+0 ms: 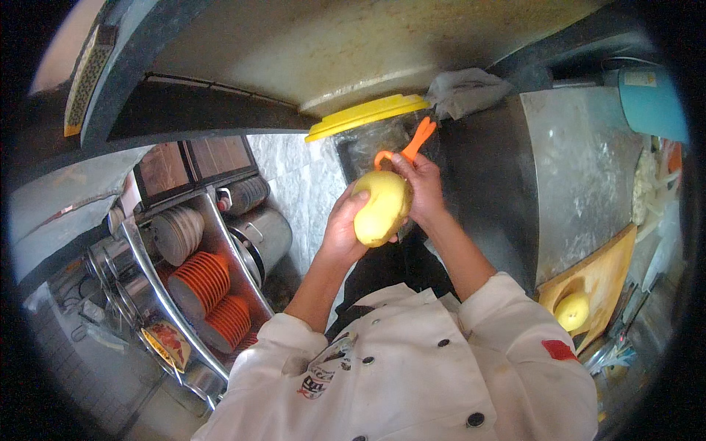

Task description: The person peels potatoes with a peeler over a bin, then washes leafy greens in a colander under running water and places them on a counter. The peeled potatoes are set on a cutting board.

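Observation:
My left hand (343, 223) holds a large, mostly peeled yellow potato (380, 205) from its left side. Some darker skin shows along the potato's right side and lower end. My right hand (423, 184) grips an orange-handled peeler (419, 140) at the potato's upper right; its blade is hidden. Beneath both hands stands a bin with a yellow rim (367, 117) and a dark plastic liner. Another peeled yellow potato (572, 311) lies on a wooden cutting board (618, 256) at the right.
On the left, a metal rack (165, 297) holds orange-rimmed plates (209, 281), pale bowls (179, 234) and a metal pot (270, 234). A metal worktop (584, 182) runs along the right, with a teal container (651, 105) at its far end. A clear plastic bag (466, 91) lies beyond the bin.

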The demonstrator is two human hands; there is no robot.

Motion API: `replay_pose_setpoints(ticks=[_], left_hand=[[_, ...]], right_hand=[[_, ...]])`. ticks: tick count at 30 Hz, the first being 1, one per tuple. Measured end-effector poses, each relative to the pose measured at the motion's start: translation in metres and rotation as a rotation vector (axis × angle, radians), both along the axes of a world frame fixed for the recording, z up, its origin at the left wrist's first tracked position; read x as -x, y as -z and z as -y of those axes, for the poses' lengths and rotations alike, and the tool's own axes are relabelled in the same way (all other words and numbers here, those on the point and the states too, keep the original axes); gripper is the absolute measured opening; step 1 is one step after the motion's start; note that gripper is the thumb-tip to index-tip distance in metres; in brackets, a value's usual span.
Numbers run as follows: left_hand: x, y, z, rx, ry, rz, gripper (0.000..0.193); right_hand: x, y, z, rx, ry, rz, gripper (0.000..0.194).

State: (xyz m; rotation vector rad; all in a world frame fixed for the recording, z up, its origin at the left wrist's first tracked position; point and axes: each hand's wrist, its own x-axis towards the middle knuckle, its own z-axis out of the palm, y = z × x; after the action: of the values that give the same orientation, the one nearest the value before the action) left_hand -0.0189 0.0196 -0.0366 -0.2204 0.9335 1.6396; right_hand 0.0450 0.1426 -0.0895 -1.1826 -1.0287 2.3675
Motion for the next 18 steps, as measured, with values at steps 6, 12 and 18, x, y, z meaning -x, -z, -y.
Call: replay_pose_setpoints(ticks=[6,12,18], left_hand=[[0.010,0.012,0.005,0.142,-0.112,0.012,0.047],[0.013,0.018,0.008,0.094,-0.153,0.110,0.038],[0.014,0.026,0.001,0.190,-0.149,0.102,0.041]], right_hand=[[0.005,0.010,-0.016,-0.941,-0.056,0.318,0.022],[0.004,0.017,-0.020,-1.322,-0.132,0.362,0.028],[0.000,-0.016,-0.011,-0.837,-0.125,0.244,0.020]])
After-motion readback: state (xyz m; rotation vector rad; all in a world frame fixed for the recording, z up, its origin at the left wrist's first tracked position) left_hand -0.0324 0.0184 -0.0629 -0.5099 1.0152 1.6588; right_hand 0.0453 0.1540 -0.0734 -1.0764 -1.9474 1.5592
